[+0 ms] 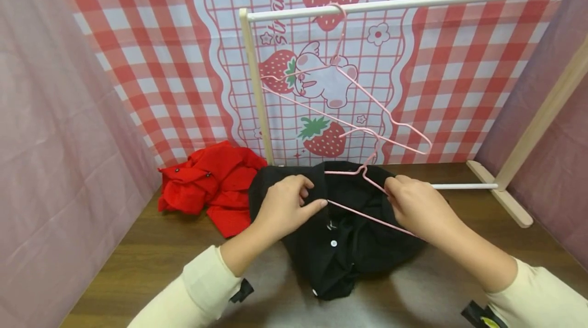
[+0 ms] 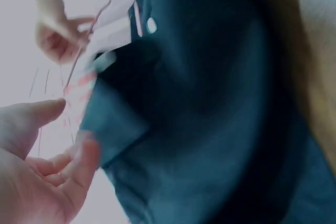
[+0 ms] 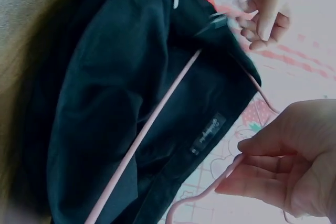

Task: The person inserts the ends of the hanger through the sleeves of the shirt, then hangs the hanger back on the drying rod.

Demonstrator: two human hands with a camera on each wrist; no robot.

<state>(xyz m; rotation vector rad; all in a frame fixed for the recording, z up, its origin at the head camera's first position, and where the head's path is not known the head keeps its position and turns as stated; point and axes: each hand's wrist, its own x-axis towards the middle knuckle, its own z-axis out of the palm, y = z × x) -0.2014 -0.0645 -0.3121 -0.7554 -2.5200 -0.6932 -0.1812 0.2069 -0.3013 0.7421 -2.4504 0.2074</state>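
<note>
Backdrop: one checked strawberry cloth behind the work.
Table: wooden top under both garments.
Rack: one, with a white top rail.
Garments: two. Black shirt on the table, in front of the rack, between the hands; red shirt at its left.
Hangers: two, pink. Upper hanger hooked on the rail; lower hanger with its left end inside the black shirt.
Right hand: bent at the wrist, back uppermost; pinches the lower hanger's shoulder between thumb and fingers.
Left hand: released, fingers loosely bent, thumb spread; beside the black shirt's collar edge. Contact: cannot be determined.
Neck label: one, legible as a tag only in the right wrist view.
White buttons: two on the black shirt in the head view.
</note>
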